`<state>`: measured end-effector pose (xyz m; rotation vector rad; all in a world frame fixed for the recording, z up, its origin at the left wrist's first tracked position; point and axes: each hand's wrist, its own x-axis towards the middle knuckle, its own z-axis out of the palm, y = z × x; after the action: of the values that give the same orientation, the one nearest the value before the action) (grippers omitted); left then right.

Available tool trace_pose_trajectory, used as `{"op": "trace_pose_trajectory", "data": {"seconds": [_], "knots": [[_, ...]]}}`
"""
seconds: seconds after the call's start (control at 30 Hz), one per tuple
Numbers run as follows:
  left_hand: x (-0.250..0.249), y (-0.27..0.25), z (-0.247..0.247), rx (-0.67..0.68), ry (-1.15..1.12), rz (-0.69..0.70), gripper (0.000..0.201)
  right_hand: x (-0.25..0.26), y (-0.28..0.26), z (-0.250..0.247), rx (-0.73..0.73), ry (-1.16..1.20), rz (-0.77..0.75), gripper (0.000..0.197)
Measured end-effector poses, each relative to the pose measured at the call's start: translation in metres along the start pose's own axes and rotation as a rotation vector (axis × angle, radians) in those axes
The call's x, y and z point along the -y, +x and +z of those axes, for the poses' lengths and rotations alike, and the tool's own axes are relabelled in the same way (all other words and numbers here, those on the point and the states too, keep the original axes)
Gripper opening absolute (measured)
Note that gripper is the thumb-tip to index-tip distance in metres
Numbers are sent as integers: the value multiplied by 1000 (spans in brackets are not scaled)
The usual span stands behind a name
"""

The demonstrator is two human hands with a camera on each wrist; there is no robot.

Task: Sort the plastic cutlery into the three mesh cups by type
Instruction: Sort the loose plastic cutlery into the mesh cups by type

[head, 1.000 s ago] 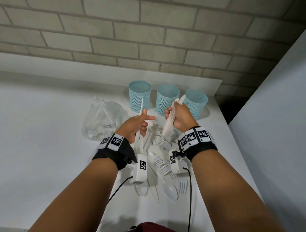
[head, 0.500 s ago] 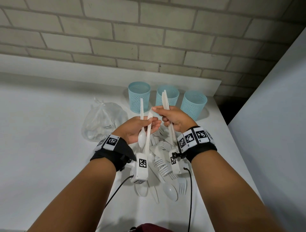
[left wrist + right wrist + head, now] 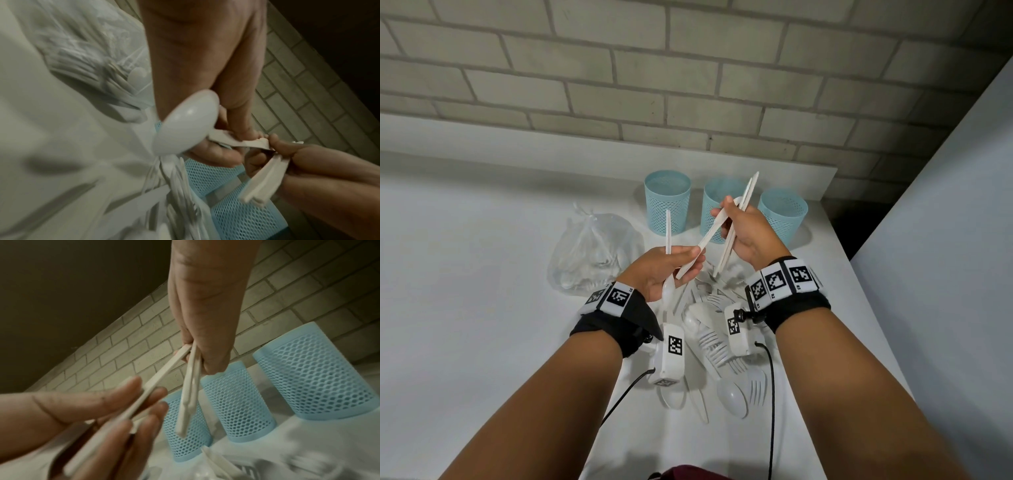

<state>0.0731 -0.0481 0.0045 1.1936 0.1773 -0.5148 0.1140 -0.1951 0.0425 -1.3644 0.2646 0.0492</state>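
Left hand [image 3: 666, 270] grips an upright spoon [image 3: 668, 236], bowl down, and pinches one end of a slanting utensil [image 3: 705, 240]. Right hand [image 3: 744, 233] holds its other end plus two more handles [image 3: 736, 226]; their heads are hidden. Both hands hover above the loose cutlery pile [image 3: 717, 342] on the bench [image 3: 465, 308]. Beyond the pile stand three mesh cups [image 3: 667, 202], near the bench's far edge. Left of the pile lies a plastic bag [image 3: 592, 253], contents indistinct.

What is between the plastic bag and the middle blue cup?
The left blue cup stands between the plastic bag and the middle blue cup, seen in the head view.
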Motion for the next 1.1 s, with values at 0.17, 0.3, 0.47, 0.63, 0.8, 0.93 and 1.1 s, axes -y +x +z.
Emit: {"op": "trace_pose_trajectory", "data": {"seconds": [0.17, 0.3, 0.47, 0.63, 0.8, 0.93, 1.1], "knots": [[-2, 1, 2, -10, -87, -145, 33, 7, -8, 9, 76, 309, 0, 20], [-4, -2, 11, 53, -274, -182, 44, 5, -11, 20, 125, 356, -100, 18], [-10, 2, 16, -15, -338, -152, 45, -4, -13, 25, 236, 170, -136, 23], [-9, 4, 14, -48, -302, -208, 43, 8, -10, 24, 183, 287, -182, 26], [-15, 5, 20, -30, -470, -145, 36, 3, -7, 20, 210, -228, -182, 16], [-20, 11, 16, -131, -387, -87, 30, 15, -1, 16, 218, -641, -200, 24], [-22, 11, 7, -171, -333, -55, 37, 38, 18, 24, 191, -572, -160, 12]]}}
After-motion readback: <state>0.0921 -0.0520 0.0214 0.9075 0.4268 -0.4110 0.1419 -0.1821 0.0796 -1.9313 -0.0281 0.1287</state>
